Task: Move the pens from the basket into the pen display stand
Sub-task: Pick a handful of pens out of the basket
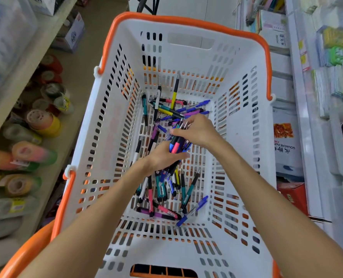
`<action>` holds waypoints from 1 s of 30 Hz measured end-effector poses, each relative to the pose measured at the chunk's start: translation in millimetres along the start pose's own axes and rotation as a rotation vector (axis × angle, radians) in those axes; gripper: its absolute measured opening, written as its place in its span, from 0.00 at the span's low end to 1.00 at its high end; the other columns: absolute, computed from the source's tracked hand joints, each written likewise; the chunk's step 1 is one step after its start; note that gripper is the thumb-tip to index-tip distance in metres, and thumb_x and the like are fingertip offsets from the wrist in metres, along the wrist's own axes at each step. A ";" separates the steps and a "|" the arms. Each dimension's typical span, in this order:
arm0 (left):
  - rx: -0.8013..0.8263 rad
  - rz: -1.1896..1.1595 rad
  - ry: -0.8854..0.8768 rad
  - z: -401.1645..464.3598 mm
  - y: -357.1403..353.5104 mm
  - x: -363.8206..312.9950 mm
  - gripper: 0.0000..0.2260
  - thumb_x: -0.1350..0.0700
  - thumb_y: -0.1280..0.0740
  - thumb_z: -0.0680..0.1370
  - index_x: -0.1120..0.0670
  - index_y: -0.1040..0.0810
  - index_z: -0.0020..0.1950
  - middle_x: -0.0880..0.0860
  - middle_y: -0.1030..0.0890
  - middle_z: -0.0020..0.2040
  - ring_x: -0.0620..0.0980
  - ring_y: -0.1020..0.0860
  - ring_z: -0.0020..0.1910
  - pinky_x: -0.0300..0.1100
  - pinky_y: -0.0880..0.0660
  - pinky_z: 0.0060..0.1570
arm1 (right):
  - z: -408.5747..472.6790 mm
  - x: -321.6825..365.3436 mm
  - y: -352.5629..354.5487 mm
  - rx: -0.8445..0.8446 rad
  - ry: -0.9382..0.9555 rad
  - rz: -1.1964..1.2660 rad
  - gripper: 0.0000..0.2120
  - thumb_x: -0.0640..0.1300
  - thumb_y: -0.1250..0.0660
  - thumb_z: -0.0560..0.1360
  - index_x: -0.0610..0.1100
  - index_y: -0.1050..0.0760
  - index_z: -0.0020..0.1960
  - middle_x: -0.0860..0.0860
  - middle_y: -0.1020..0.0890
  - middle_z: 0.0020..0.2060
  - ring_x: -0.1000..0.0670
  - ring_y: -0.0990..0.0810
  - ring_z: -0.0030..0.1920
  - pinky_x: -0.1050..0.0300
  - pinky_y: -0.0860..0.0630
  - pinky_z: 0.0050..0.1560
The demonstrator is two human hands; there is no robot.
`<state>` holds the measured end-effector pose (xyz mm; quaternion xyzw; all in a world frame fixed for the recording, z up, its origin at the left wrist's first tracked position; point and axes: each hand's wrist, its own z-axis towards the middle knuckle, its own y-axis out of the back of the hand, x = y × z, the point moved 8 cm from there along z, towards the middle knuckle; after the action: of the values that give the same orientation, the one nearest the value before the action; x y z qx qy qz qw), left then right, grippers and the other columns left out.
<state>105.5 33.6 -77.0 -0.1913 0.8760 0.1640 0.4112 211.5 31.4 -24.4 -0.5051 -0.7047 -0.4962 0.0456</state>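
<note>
Down in the white basket (110,137), the right hand (198,131) grips a bunch of pens (176,142). The left hand (164,157) reaches into the loose pens (162,189); I cannot tell if its fingers hold any. The bunch could slip and spill, because it is fat. It points up and away, long way nearly straight ahead.
</note>
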 end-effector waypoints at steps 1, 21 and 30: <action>-0.022 -0.023 0.009 -0.1 2.4 1.2 0.08 0.58 0.31 0.77 0.58 0.29 0.42 0.53 0.25 0.33 0.38 0.27 0.22 0.30 0.28 0.26 | 1.2 -2.2 -2.2 0.069 -0.029 0.064 0.18 0.51 0.27 0.71 0.36 0.22 0.48 0.48 0.24 0.34 0.51 0.27 0.34 0.56 0.27 0.37; -0.128 -1.119 0.041 3.5 21.9 18.6 0.14 0.53 0.37 0.80 0.61 0.22 0.59 0.57 0.17 0.55 0.48 0.19 0.54 0.43 0.22 0.54 | -37.6 -23.1 -1.2 -0.411 0.015 0.822 0.06 0.47 0.39 0.80 0.46 0.32 0.46 0.49 0.22 0.33 0.57 0.25 0.28 0.67 0.27 0.31; -0.220 -1.170 0.037 6.3 28.7 19.6 0.12 0.49 0.38 0.80 0.55 0.21 0.55 0.54 0.16 0.53 0.50 0.17 0.50 0.45 0.24 0.58 | -40.1 -32.5 -15.6 -0.525 0.080 0.619 0.07 0.47 0.38 0.79 0.45 0.33 0.46 0.43 0.20 0.38 0.51 0.22 0.31 0.53 0.21 0.36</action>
<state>84.7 57.5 -92.4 -0.6864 0.6102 -0.0033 0.3956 197.9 -20.1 -32.8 -0.6682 -0.3665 -0.6413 0.0895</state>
